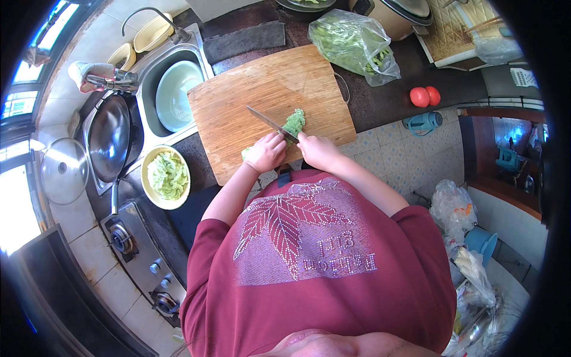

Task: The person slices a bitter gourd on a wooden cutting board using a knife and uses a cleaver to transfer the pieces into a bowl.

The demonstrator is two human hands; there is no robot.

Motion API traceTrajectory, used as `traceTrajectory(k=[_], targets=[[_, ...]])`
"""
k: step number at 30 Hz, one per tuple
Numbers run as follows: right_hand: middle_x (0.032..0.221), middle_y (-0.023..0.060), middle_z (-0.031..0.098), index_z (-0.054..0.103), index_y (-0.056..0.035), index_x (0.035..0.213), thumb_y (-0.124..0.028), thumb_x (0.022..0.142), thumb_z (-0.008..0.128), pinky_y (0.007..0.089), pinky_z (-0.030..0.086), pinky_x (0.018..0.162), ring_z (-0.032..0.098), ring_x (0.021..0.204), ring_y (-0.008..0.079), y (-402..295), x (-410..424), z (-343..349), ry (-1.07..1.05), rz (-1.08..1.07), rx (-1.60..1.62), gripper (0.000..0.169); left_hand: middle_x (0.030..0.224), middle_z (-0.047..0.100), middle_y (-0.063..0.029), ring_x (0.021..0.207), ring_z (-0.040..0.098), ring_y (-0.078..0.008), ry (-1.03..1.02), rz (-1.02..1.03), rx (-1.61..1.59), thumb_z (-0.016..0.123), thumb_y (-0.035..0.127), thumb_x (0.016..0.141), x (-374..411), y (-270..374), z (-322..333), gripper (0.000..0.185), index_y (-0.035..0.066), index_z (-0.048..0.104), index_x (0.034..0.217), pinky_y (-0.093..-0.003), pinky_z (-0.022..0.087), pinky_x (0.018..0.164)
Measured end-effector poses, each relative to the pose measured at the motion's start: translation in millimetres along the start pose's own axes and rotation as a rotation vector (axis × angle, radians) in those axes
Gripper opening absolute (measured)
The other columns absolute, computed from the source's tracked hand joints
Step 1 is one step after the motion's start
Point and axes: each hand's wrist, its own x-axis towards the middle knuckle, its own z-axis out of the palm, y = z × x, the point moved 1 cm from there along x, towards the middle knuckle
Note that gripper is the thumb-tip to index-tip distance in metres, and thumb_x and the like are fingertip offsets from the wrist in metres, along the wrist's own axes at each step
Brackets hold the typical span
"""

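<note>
My right hand (316, 151) is closed around the handle of a kitchen knife (269, 121), whose blade points up and left over the wooden cutting board (267, 76). Beside the blade, my left hand (268, 151) presses on a pale green vegetable near the board's lower edge, its fingers bent. A small pile of cut green vegetable (295, 121) lies just beyond the knife, touching the blade. To the left of the board, a cream bowl (143, 180) holds many cut green pieces (168, 175).
A sink (143, 98) with a pale basin (178, 96) adjoins the board's left side. A wok (109, 138) and gas stove (142, 250) lie farther left. Beyond the board sits a plastic bag of green vegetables (352, 42); two tomatoes (419, 97) rest on the counter at right.
</note>
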Motion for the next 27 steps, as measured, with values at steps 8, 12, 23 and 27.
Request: traceTrajectory(k=[8, 12, 23, 27], targets=[[0.069, 0.0225, 0.06, 0.046, 0.0004, 0.088, -0.021, 0.088, 0.045, 0.0486, 0.047, 0.059, 0.06, 0.067, 0.0389, 4, 9, 9, 0.011, -0.006, -0.022, 0.022, 0.097, 0.055, -0.0119, 0.09, 0.055, -0.0276, -0.017, 0.004, 0.013, 0.061, 0.009, 0.068, -1, -1, 3, 0.017, 0.003, 0.054, 0.082, -0.0354, 0.049, 0.07], [0.068, 0.0223, 0.06, 0.047, 0.0, 0.088, -0.022, 0.087, 0.045, 0.0483, 0.047, 0.058, 0.06, 0.066, 0.0386, 5, 19, 24, 0.045, -0.028, -0.039, 0.022, 0.099, 0.055, -0.0122, 0.091, 0.055, -0.0282, -0.017, 0.008, 0.012, 0.06, 0.009, 0.069, -2, -1, 2, 0.017, 0.003, 0.054, 0.083, -0.0357, 0.049, 0.071], [0.07, 0.0218, 0.06, 0.045, -0.0014, 0.089, -0.023, 0.088, 0.044, 0.0502, 0.045, 0.06, 0.059, 0.069, 0.0405, 22, 9, 18, 0.106, 0.009, 0.086, 0.021, 0.095, 0.056, -0.0121, 0.088, 0.057, -0.0282, 0.031, -0.006, 0.017, 0.061, 0.008, 0.07, -3, 1, 3, 0.017, 0.003, 0.056, 0.086, -0.0348, 0.05, 0.071], [0.068, 0.0213, 0.06, 0.045, -0.0015, 0.09, -0.022, 0.088, 0.045, 0.0503, 0.046, 0.058, 0.059, 0.066, 0.0398, 6, -5, 1, 0.102, -0.004, 0.018, 0.02, 0.095, 0.056, -0.012, 0.088, 0.057, -0.0281, 0.024, -0.006, 0.019, 0.061, 0.008, 0.07, -4, 0, 4, 0.017, 0.003, 0.055, 0.085, -0.0348, 0.05, 0.071]])
